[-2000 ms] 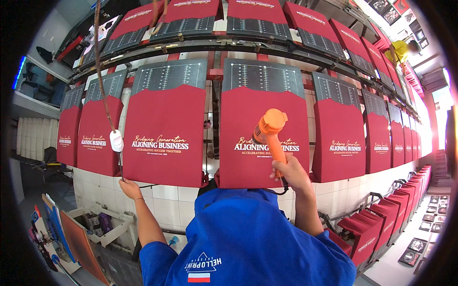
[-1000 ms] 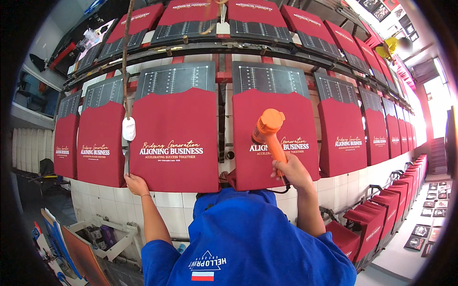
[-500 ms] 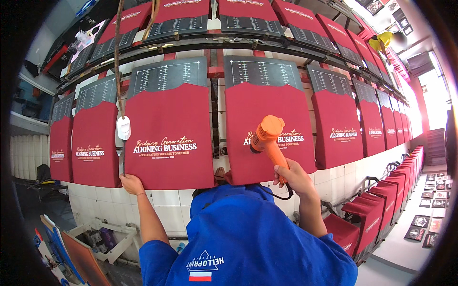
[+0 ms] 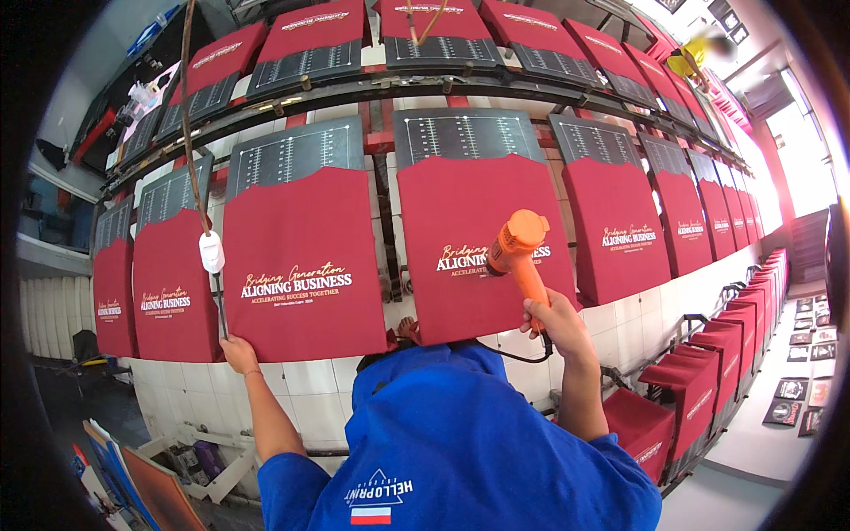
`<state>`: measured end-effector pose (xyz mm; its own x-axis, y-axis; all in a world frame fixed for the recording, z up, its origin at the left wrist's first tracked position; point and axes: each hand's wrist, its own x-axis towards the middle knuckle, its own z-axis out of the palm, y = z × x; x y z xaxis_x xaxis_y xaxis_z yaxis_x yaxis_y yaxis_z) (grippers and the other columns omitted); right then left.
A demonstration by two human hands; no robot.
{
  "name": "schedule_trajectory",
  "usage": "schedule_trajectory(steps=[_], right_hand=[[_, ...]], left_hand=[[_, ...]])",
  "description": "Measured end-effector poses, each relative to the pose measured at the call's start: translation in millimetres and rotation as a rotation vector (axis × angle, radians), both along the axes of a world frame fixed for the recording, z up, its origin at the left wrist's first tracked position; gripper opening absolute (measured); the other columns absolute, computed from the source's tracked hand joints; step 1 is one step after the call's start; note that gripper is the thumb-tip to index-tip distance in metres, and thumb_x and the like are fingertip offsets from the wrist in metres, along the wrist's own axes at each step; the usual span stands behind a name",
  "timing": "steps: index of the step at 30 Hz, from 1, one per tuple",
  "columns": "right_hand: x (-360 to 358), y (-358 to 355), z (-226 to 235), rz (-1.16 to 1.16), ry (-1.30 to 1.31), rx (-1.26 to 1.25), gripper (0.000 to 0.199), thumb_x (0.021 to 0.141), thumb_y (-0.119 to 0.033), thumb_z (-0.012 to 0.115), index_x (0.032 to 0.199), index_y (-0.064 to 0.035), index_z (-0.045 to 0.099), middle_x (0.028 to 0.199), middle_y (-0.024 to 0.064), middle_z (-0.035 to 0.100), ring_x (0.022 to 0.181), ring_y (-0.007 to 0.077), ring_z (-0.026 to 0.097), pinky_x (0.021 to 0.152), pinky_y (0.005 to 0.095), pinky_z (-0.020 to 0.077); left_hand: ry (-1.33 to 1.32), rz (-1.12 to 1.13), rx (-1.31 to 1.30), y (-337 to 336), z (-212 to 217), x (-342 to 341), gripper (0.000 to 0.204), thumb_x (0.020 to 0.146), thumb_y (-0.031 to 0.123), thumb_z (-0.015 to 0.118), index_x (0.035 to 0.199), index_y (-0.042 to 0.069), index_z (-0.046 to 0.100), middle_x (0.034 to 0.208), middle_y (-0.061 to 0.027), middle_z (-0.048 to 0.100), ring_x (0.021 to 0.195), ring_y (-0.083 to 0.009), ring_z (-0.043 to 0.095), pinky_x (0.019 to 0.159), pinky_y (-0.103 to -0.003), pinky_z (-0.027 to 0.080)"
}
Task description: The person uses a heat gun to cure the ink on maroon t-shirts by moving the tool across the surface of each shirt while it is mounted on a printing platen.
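Overhead, your right hand (image 4: 551, 320) had its fingers wrapped tight around the handle of the orange heat gun (image 4: 521, 250), whose nozzle pointed at the gold print on the dark red fabric piece (image 4: 482, 248) stretched over a board in front of you. Your left hand (image 4: 237, 351) pinched the lower left corner of the neighbouring red fabric piece (image 4: 301, 265). Beside that hand, a white switch (image 4: 212, 251) hung on a cord. More red pieces lined the rack (image 4: 354, 88) above.
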<state>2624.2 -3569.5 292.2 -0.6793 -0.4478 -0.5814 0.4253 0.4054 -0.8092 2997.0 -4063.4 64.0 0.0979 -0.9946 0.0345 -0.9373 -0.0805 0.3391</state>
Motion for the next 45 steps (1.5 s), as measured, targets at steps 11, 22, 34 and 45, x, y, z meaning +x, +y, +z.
schedule_trajectory(steps=[11,22,34,45], right_hand=[[-29.0,56.9,-3.8,-0.218,0.065,-0.022,0.019,0.092,-0.019,0.058,0.098,-0.001,0.055,0.076,0.0035,0.059,0.063,0.0125,0.062,0.051,0.0239,0.0486],[-46.5,80.5,-5.5,-0.281,0.078,0.02,0.019,0.094,-0.023,0.056,0.095,-0.0033,0.055,0.075,0.003,0.059,0.063,0.0116,0.062,0.051,0.0236,0.0483],[1.1,2.7,1.9,-0.116,-0.073,-0.116,0.02,0.094,-0.019,0.055,0.101,-0.0002,0.055,0.076,0.0046,0.059,0.064,0.0138,0.064,0.052,0.0237,0.0507],[110.8,-185.3,-10.8,-0.069,-0.142,-0.217,0.019,0.094,-0.017,0.057,0.101,0.0002,0.054,0.077,0.0049,0.06,0.064,0.0142,0.064,0.053,0.0246,0.0498]], left_hand=[[0.076,-0.16,-0.027,-15.4,-20.7,24.1,0.042,0.1,0.026,0.038,0.114,-0.011,0.053,0.114,-0.0347,0.058,0.106,-0.0492,0.056,0.091,-0.052,0.043],[-0.049,-0.155,-0.037,-9.0,-10.0,89.9,0.042,0.101,0.026,0.039,0.107,-0.011,0.057,0.105,-0.0336,0.061,0.1,-0.0501,0.057,0.086,-0.053,0.044],[-0.035,0.112,0.108,-71.4,-4.7,179.2,0.055,0.102,0.036,0.034,0.109,-0.014,0.056,0.11,-0.0361,0.059,0.105,-0.0517,0.055,0.092,-0.053,0.041],[-0.067,0.118,-0.058,-255.3,0.6,269.3,0.056,0.102,0.039,0.034,0.109,-0.012,0.054,0.107,-0.0365,0.06,0.103,-0.0513,0.057,0.09,-0.054,0.045]])
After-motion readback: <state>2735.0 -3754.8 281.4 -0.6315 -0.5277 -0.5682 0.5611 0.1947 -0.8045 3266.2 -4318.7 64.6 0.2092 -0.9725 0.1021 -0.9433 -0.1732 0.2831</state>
